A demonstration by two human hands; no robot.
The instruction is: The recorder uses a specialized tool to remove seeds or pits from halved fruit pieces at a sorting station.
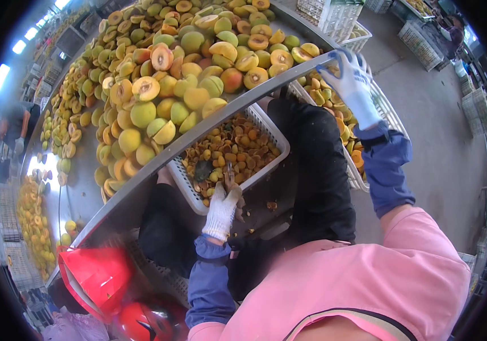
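In my left hand, in a white knit glove with a soiled fingertip area, is a slim metal hand tool. It points over a white plastic basket of fruit pits and scraps between my knees. My right hand, in a white glove with blue-grey coated fingers, is at the corner of the metal table, fingers apart with nothing seen in them. Below it stands a white crate of cut fruit pieces. Halved peach-like fruits, some showing pits, are heaped on the table.
The table's raised metal rim runs diagonally before me. A red bag and a shiny red round object are at lower left. Stacked white crates stand beyond the right corner. One person is across at left, another far right.
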